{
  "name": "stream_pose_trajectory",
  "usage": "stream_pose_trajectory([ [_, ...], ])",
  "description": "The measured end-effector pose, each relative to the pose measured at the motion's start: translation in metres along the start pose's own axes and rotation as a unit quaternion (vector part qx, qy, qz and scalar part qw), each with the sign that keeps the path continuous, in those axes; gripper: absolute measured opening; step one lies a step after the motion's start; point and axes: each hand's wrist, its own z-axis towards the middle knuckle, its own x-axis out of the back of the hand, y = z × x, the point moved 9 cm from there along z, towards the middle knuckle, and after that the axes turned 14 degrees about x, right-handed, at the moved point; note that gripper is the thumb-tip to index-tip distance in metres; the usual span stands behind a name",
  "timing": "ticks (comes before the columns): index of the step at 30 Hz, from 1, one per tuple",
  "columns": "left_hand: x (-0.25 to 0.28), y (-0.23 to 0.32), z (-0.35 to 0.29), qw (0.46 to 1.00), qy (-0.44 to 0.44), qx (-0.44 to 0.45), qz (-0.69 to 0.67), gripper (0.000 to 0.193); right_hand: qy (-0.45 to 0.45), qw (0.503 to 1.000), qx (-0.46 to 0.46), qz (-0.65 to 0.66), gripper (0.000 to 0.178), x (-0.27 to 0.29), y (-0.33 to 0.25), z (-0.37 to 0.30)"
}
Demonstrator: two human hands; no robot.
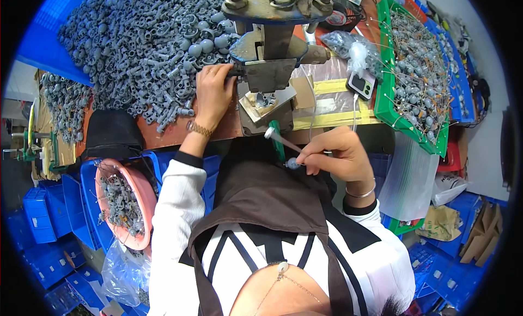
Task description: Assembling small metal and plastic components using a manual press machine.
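At the side of a metal bench press, my left hand has its fingers bent against a dark handle-like part; the fingertips are partly hidden. Below the press head, a small grey part sits in the light-coloured fixture. My right hand is closed in front of the table edge, pinching slim metal tweezers that point up and left toward the fixture. A grey ball-shaped part is at the same fingertips, under the tweezers.
A big heap of grey plastic parts covers the table's left. At right, a green tray holds ball parts with wires, beside a phone. A pink basin of parts stands lower left; blue bins surround it.
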Motion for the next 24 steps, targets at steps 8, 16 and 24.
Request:
stream_pose_trajectory([
  [8, 0.014, 0.009, -0.004, 0.996, 0.040, -0.071, 0.040, 0.010, -0.008, 0.999, -0.041, 0.006, 0.017, -0.018, 0.038, 0.001],
  [16, -0.005, -0.009, -0.001, 0.995, -0.028, -0.035, 0.086, 0.025, 0.021, 0.997, -0.076, 0.006, 0.014, -0.027, 0.058, 0.012],
  [24, 0.029, -0.021, -0.042, 0.907, -0.066, 0.212, -0.359, 0.018, 0.093, 0.959, 0.001, -0.268, 0.013, -0.019, 0.064, 0.018],
])
